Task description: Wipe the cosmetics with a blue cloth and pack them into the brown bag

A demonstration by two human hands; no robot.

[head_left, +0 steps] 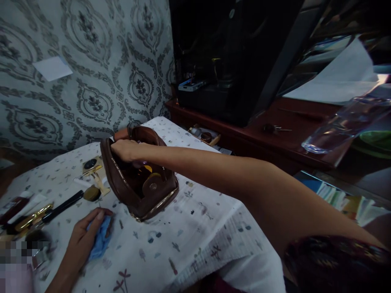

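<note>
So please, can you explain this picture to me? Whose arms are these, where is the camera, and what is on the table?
No machine here: a person wears the camera on the head, looking down at their own two hands. The right hand grips the top edge of an open brown pouch standing on a table with a printed cloth. The left hand rests on a blue cloth. Left of the pouch lie a black brush and gold tubes. Behind is patterned wallpaper.

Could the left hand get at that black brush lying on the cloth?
Probably yes. The left hand rests on a blue cloth just below the black brush, with only bare tablecloth between them. The right hand is busy at the brown pouch.
</note>
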